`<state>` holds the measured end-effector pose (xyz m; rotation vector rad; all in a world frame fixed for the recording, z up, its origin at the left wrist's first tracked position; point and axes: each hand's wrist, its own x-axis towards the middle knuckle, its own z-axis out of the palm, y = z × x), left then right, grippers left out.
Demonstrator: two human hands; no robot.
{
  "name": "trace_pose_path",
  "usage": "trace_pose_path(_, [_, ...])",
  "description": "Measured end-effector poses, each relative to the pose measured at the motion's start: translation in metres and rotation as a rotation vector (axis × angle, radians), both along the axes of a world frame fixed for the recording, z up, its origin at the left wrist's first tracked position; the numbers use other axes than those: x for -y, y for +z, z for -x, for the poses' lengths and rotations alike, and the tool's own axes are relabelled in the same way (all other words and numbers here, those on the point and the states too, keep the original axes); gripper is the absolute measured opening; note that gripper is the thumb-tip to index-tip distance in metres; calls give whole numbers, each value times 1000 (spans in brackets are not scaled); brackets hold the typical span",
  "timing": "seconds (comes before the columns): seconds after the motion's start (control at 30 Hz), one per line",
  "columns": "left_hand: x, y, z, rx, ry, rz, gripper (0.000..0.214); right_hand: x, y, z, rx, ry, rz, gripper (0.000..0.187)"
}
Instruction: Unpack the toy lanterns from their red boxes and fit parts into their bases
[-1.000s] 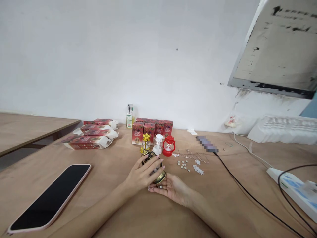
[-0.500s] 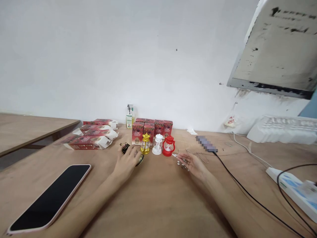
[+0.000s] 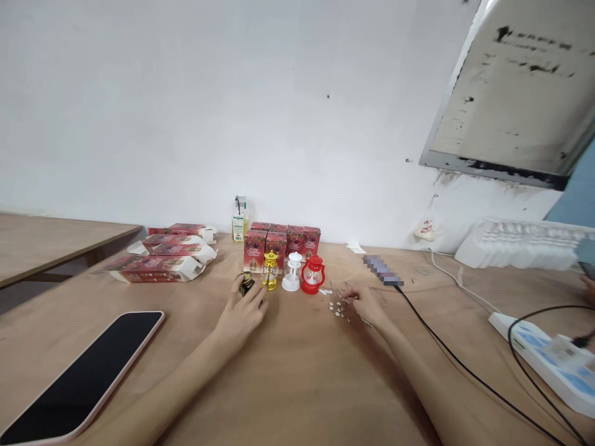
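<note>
My left hand point(image 3: 245, 311) has its thumb and fingers around a small black-and-gold lantern point(image 3: 246, 283), partly covered by the fingers. Just right of it stand a gold lantern point(image 3: 270, 272), a white lantern point(image 3: 292, 272) and a red lantern point(image 3: 313, 275) in a row. My right hand point(image 3: 366, 305) is closed, fingertips pinched together low over the table; what is in them, if anything, is too small to make out. Several small round silvery discs point(image 3: 338, 313) lie beside those fingers, with small white pieces point(image 3: 326, 292) near the red lantern.
Red boxes point(image 3: 255, 251) stand behind the lanterns; opened red cartons point(image 3: 158, 267) lie left. A large phone point(image 3: 88, 378) is front left, a cabled phone point(image 3: 383, 271) right. Farther right are a power strip point(image 3: 542, 353) and stacked white trays point(image 3: 525, 244). Part of another person's hand shows at the right edge.
The black lantern, earlier lying under my left hand, is now raised upright between its fingers. My right hand's fingers have drawn together and moved off the discs. The view has shifted slightly.
</note>
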<state>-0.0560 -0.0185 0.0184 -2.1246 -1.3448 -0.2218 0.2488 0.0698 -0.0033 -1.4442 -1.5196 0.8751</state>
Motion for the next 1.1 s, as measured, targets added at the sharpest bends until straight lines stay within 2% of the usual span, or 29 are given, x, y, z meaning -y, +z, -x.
trace_pose_path(0.1, [-1,-10,-3,2,-61,-25,36,4,2,0,152,-12,-49,12])
trace_pose_path(0.2, [4,-12,-8,36,-90,-21,34,10,9,2,276,-23,-76,12])
trace_pose_path(0.43, [27,6,-30,279,79,-144,21,24,24,9,493,-39,-124,15])
trace_pose_path(0.53, [32,10,-32,239,80,-73,19,26,26,10,561,-53,-140,13])
trace_pose_path(0.67, [33,10,-34,194,71,123,21,26,26,10,637,-60,-167,11])
trace_pose_path(0.8, [33,11,-37,210,204,379,26,24,23,9,689,-58,-194,13])
trace_pose_path(0.87, [31,12,-37,218,276,457,28,23,20,9,704,-58,-206,15])
trace_pose_path(0.97, [28,12,-36,240,314,460,29,21,15,8,721,-58,-227,16])
trace_pose_path(1.1, [23,6,-29,263,339,375,29,18,10,9,744,-45,-265,20])
